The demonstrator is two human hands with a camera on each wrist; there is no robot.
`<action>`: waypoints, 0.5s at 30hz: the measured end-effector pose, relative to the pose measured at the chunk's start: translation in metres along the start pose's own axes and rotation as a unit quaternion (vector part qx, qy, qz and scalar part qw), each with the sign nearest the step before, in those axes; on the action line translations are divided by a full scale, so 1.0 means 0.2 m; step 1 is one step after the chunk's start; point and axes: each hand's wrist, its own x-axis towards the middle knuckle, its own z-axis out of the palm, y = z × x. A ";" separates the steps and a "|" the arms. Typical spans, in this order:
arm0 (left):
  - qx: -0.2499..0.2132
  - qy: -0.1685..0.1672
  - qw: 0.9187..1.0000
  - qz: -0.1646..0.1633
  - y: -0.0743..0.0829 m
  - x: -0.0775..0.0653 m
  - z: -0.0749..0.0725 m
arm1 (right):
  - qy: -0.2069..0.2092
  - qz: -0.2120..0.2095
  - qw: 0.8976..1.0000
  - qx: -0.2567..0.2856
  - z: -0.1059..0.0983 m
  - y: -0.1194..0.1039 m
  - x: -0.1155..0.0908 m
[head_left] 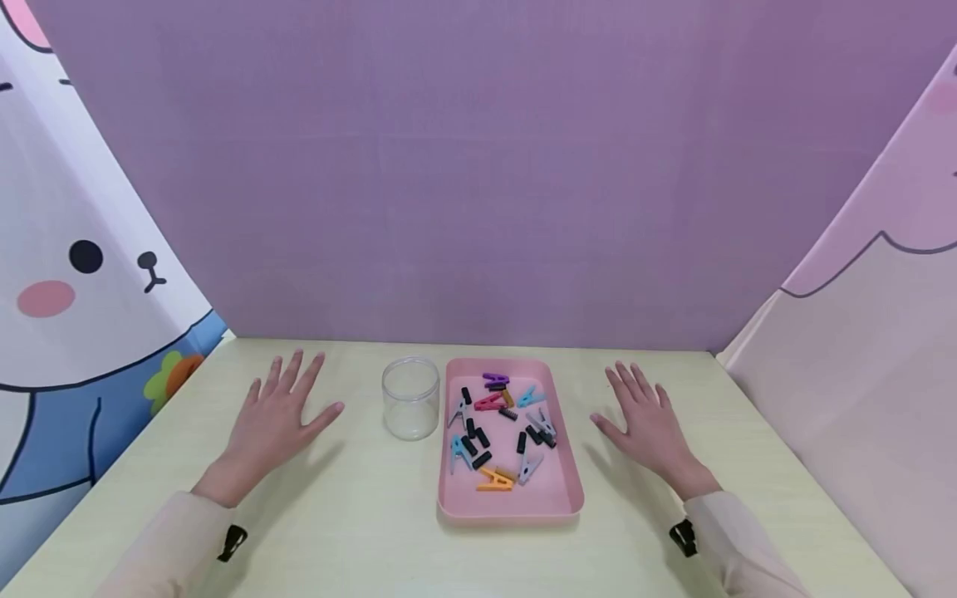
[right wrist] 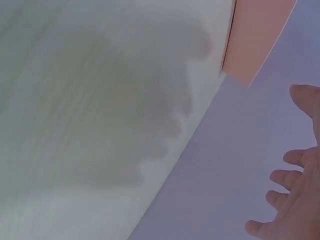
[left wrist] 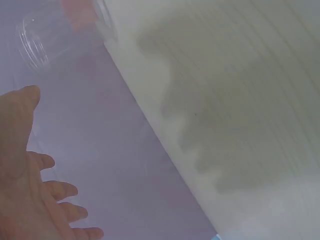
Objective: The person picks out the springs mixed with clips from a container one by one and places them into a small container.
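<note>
My left hand [head_left: 271, 423] is spread over the table to the left of a clear round jar [head_left: 411, 400], holding nothing. On the other side, my right hand [head_left: 649, 422] hovers with fingers apart, to the right of a pink tray [head_left: 571, 490]. Small clothespins in several colours lie scattered in the tray, among them a yellow clothespin [head_left: 495, 480], a red clothespin [head_left: 490, 402] and a purple clothespin [head_left: 496, 378]. Short black pieces [head_left: 482, 459] lie between them. In the left wrist view the jar [left wrist: 60, 37] shows beyond the thumb; the tray's side [right wrist: 257, 37] appears in the right wrist view.
The pale wooden table [head_left: 359, 531] ends at a purple panel [head_left: 478, 183] at the back. Cartoon-printed side panels stand at left [head_left: 90, 332] and right [head_left: 860, 374]. Jar and tray stand side by side with a narrow gap. Both hands cast shadows on the tabletop.
</note>
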 end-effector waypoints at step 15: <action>-0.013 0.045 0.997 0.058 0.14 0.02 0.00 | 0.029 -0.054 0.998 0.007 0.01 -0.15 0.06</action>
